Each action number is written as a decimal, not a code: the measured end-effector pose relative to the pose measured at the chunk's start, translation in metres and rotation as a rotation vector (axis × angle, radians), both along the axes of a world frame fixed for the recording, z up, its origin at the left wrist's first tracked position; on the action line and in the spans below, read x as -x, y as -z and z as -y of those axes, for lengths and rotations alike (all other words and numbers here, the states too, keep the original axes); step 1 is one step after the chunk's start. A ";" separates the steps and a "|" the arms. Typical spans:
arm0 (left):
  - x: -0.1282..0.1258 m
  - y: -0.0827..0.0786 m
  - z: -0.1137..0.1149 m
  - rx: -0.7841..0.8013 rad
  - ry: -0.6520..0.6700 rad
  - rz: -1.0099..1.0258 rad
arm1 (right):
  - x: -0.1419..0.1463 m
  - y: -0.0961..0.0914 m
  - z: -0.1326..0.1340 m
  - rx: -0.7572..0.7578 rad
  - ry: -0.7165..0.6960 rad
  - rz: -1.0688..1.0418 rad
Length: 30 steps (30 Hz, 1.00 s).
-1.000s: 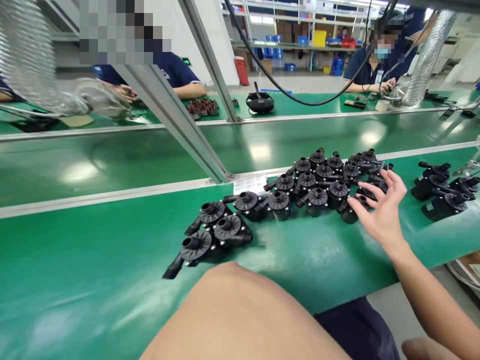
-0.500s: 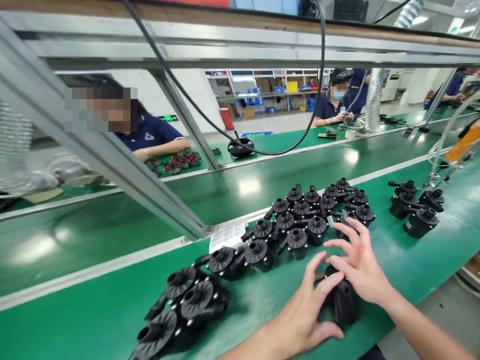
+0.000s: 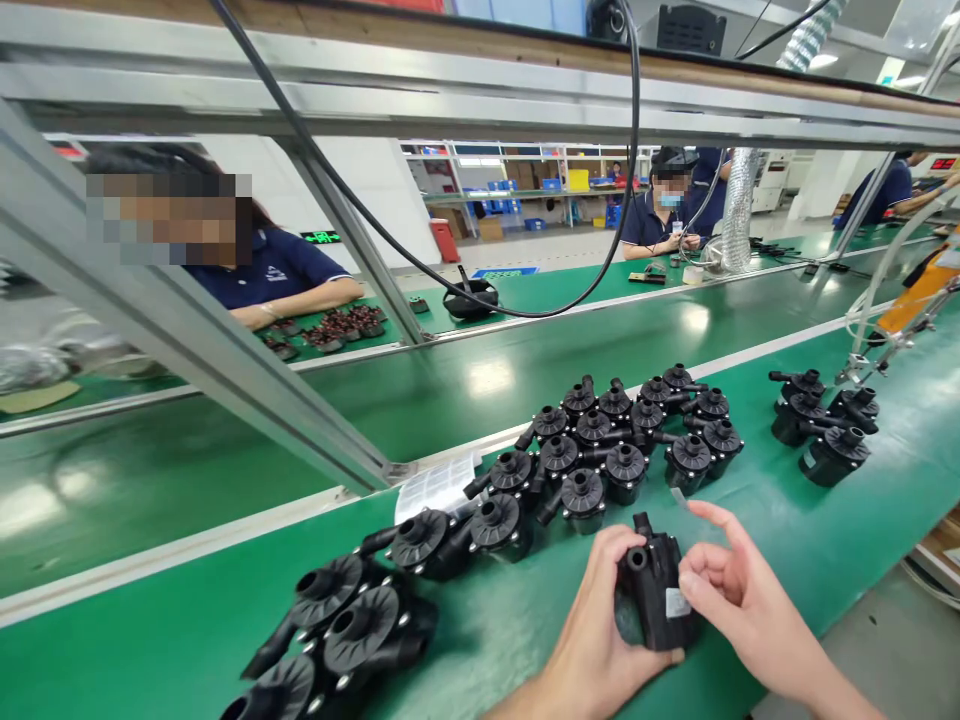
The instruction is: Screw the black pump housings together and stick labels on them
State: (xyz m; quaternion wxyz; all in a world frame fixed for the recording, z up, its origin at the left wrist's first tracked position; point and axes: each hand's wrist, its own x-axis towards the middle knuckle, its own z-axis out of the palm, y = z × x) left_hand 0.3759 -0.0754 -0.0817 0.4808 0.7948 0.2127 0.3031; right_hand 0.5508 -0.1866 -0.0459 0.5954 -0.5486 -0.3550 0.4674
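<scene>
My left hand (image 3: 600,630) is wrapped around a black pump (image 3: 651,575), tilted on its side with its pipe stubs toward the far side. A small silvery label (image 3: 676,602) lies on the pump's body. My right hand (image 3: 739,600) is at the pump's right side, thumb and curled fingers close together beside that label. Its index finger is raised, with another small label (image 3: 679,496) stuck at the tip. Beyond my hands, several more black pumps (image 3: 582,495) stand on the green work surface (image 3: 517,630).
A label sheet (image 3: 435,490) lies by the metal post (image 3: 330,430). At right stands a small group of pumps (image 3: 834,455) near an orange tool (image 3: 919,290). A black cable (image 3: 450,275) hangs ahead. Co-workers sit across the green belt (image 3: 547,345).
The pump has turned in my left hand, and a label now shows on its body. My right hand has shifted off its top to the right side, keeping one label on its index fingertip.
</scene>
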 end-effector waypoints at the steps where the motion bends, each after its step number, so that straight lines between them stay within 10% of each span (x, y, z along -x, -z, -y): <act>1: 0.000 0.000 0.000 -0.007 0.002 0.001 | 0.001 0.000 0.000 0.023 -0.004 0.004; 19: 0.000 -0.005 0.000 -0.015 0.020 -0.050 | 0.000 -0.016 -0.006 0.163 -0.064 0.221; 30: 0.000 -0.003 0.001 -0.076 0.033 -0.001 | -0.003 0.022 0.007 0.077 0.165 0.620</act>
